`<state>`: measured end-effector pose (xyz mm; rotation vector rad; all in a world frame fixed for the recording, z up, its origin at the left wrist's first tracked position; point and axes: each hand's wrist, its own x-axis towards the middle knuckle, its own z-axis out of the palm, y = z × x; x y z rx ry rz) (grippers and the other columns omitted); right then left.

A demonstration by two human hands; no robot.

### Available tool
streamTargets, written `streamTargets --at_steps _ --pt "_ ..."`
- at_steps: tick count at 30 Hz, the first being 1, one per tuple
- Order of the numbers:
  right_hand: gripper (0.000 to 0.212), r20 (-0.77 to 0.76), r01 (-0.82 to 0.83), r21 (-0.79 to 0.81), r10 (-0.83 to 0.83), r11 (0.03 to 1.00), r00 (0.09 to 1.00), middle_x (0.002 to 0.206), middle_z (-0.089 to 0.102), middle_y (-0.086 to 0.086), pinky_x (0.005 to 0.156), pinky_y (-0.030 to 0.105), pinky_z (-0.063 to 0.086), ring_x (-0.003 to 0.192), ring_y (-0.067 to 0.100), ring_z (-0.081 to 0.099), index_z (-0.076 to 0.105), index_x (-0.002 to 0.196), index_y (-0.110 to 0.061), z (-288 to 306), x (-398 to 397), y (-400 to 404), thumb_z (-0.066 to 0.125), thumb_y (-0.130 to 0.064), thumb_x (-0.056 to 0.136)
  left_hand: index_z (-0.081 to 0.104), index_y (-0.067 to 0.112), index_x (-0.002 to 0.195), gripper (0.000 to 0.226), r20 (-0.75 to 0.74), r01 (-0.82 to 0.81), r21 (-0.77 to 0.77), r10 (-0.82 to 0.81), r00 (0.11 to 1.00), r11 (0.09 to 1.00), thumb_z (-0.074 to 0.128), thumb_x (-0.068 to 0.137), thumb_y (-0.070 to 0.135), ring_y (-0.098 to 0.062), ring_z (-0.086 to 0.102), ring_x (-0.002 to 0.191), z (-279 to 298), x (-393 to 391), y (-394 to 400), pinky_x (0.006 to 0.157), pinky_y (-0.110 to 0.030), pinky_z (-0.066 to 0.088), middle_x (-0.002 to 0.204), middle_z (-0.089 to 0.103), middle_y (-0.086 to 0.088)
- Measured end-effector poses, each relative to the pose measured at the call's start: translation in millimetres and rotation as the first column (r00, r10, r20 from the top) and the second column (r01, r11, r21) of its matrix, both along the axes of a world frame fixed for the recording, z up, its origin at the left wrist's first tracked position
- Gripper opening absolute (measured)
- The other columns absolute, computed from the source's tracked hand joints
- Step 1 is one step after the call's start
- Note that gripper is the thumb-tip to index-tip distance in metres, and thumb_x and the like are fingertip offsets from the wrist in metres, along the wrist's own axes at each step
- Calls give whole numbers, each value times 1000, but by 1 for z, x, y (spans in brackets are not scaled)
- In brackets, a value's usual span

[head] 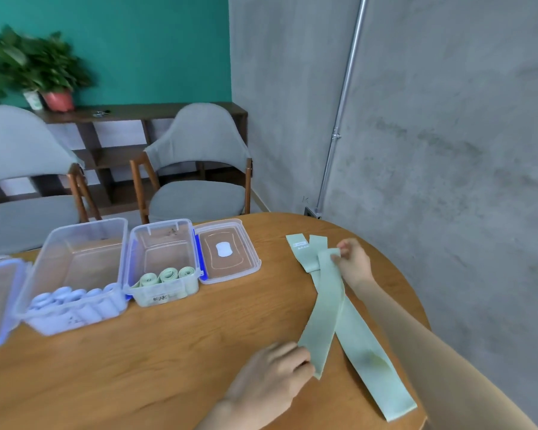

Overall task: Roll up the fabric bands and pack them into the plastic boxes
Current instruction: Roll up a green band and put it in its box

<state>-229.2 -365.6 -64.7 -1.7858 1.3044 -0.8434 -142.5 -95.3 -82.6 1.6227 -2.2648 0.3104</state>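
A wooden tabletop (156, 352) is filling the lower half of the view. At about 11 o'clock beyond its far edge, two grey chairs are standing: one (196, 169) near centre, the other (22, 169) running off the left edge. Behind them a dark shelf (143, 114) is sitting against a teal wall (137, 41), carrying two potted plants (38, 66) at 10 o'clock. At 2 o'clock a metal pipe (343, 103) is running down a grey concrete wall (448, 119).

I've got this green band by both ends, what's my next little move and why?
Probably start rolling from the far end: the right hand pinches it, the left hand holds the near end, and the green band is stretched flat and unrolled.
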Motion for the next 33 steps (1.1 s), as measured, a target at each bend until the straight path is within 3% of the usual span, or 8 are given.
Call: streamTargets --at_steps 7,12,17,21,25,28,31,33 --pt "32 400 -247 159 167 956 901 105 60 2 83 28 48 96 16 58 62 104 -18 28 58 109 61 4 82 64 21 79 23 223 -34 -31 40 974 999 48 93 11 -12 46 70 16 16 121 63 -20 39 76 52 7" --pt "36 449 -501 188 380 845 809 101 64 1 68 17 50 88 11 60 67 102 -7 27 117 192 56 16 76 62 26 75 21 305 -125 55 103 947 991 48 87 19 -8 47 67 23 26 196 62 -18 34 72 50 11" --pt "28 329 -593 153 525 791 785 96 67 2 67 10 46 84 10 60 70 89 -10 3 165 234 59 13 78 54 25 65 17 261 -224 77 197 945 972 53 82 20 -8 44 60 4 37 226 58 -17 36 67 43 9" --pt "26 24 -592 40 592 805 806 102 68 2 72 7 43 87 15 59 70 94 -10 -25 180 237 59 9 80 44 27 62 26 217 -253 95 228 949 963 58 82 33 -7 38 56 -16 45 226 51 -18 34 65 37 10" --pt "31 -310 -682 -110 627 723 715 124 55 1 89 13 35 108 16 54 63 115 -11 -48 173 233 60 -2 85 53 25 69 30 -94 -290 85 298 950 953 48 96 39 -6 40 61 -27 49 225 53 -19 36 72 42 10" --pt "32 -364 -678 -184 591 712 720 126 50 2 96 22 38 116 20 48 59 120 -10 -55 167 232 59 -12 89 55 21 76 21 -343 -400 114 414 843 910 48 96 26 -8 46 66 -30 60 214 52 -26 42 79 48 11" --pt "30 -395 -672 -188 571 717 720 122 55 6 97 29 40 119 25 47 59 120 -8 -59 163 236 56 -17 91 62 22 89 11 -409 -546 157 557 723 823 52 89 17 -6 54 81 -38 83 192 61 -30 50 90 55 14" --pt "33 -417 -690 -187 579 700 700 123 58 6 98 29 39 121 24 45 57 125 -9 -60 159 241 54 -20 93 65 21 102 21 -412 -628 173 635 653 759 51 88 13 -11 56 91 -37 100 172 70 -30 51 101 57 10"
